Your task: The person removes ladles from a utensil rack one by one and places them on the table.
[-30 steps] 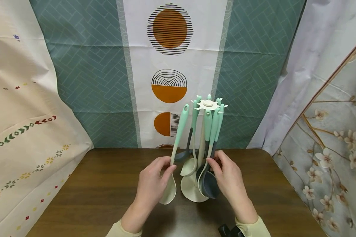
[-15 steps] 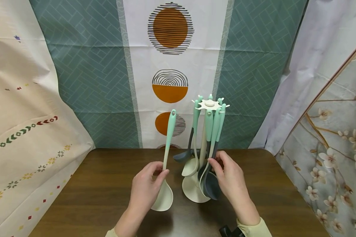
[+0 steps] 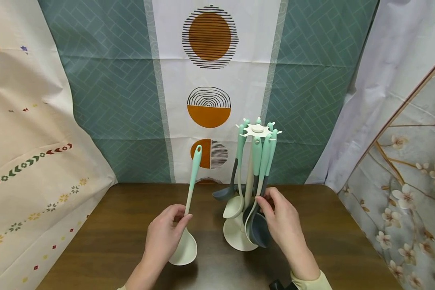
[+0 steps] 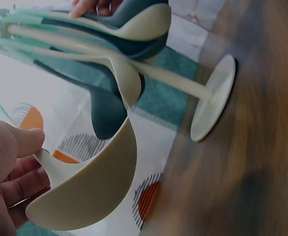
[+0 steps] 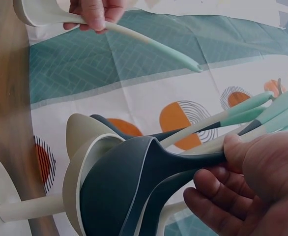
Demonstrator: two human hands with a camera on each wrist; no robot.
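Observation:
My left hand [image 3: 164, 233] grips a cream ladle [image 3: 185, 249] by its neck, low on the handle. The ladle stands upright apart from the rack, its mint handle end pointing up and its bowl down over the table. My right hand [image 3: 284, 221] pinches the neck of a dark grey ladle [image 5: 114, 182] that hangs on the cream utensil rack [image 3: 235, 238]. In the right wrist view, the thumb lies along that neck with the fingers curled below. Other cream and dark utensils hang around the post, including a cream ladle [image 3: 233, 207] and a dark one [image 3: 223, 193].
The brown wooden table [image 3: 105, 245] carries the rack right of centre. A patterned curtain [image 3: 112, 100] hangs behind it, with pale cloths at the left and right sides. A black object [image 3: 280, 285] sits by the right sleeve.
My left hand has carried the cream ladle left and toward me, away from the rack, lowering it slightly. My right hand has stayed at the dark ladle on the rack.

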